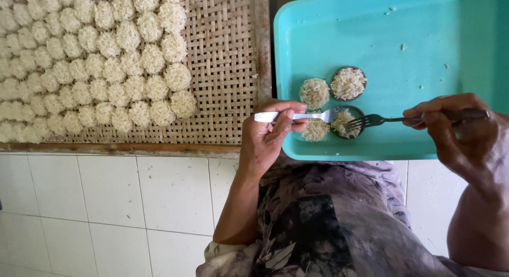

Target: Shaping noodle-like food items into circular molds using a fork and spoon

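Note:
My left hand [266, 136] grips a silver fork [297, 116] by its handle, tines pointing right at a small round metal mould [347, 122] filled with rice. My right hand [456, 126] holds a dark-handled fork [392, 119] whose tines touch the same mould from the right. Both forks meet over a turquoise tray [424, 54]. On the tray lie two loose round rice cakes [314, 92] [316, 130] and a second filled mould [348, 83].
A woven bamboo tray [225, 70] at the left holds several rows of round rice cakes [95, 59]. White floor tiles [106, 202] lie below. My patterned clothing [328, 218] fills the bottom centre.

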